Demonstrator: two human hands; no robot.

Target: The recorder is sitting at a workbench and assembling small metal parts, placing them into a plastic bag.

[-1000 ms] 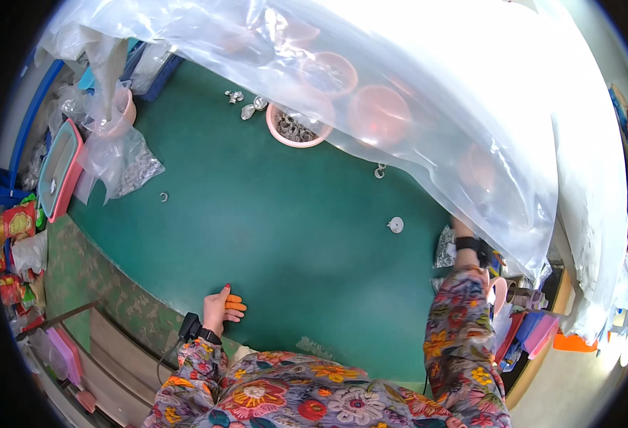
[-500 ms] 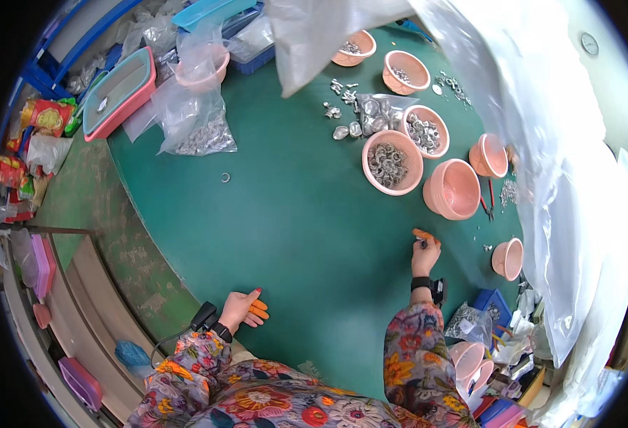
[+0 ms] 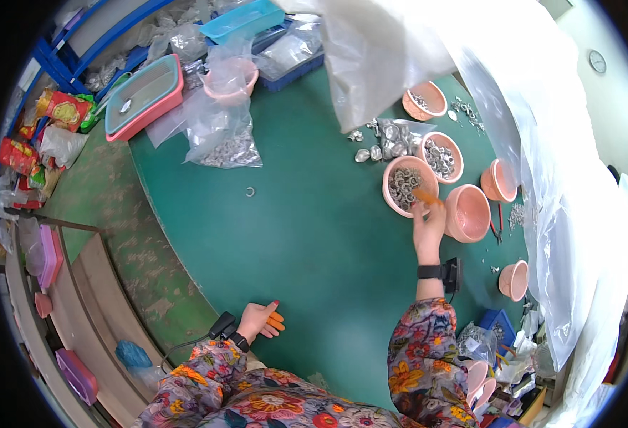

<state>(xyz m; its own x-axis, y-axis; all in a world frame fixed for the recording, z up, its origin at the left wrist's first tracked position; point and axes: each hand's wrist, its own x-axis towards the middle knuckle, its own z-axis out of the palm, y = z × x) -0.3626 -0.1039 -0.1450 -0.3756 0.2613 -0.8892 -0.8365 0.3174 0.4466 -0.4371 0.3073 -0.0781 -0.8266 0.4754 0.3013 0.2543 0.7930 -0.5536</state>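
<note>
My right hand reaches to the near rim of a pink bowl filled with silvery metal rings. Orange covers are on some of its fingers. They stretch over the rings, slightly blurred, with the thumb apart, and I make out nothing held. Close by its right side stands a deeper pink pot. My left hand lies low over the near left of the green table, its orange-covered fingers extended and the thumb apart, holding nothing. A single metal ring lies alone farther off.
Other pink bowls hold metal parts, beside a clear bag of shiny pieces. Red-handled pliers lie at the right. White plastic sheeting hangs along the right side. A bag of small parts sits at the back left.
My right hand has moved forward to the bowl of rings, where its fingers now stretch over the rim. The small dark thing seen at its fingers earlier no longer shows. The view has shifted slightly.
</note>
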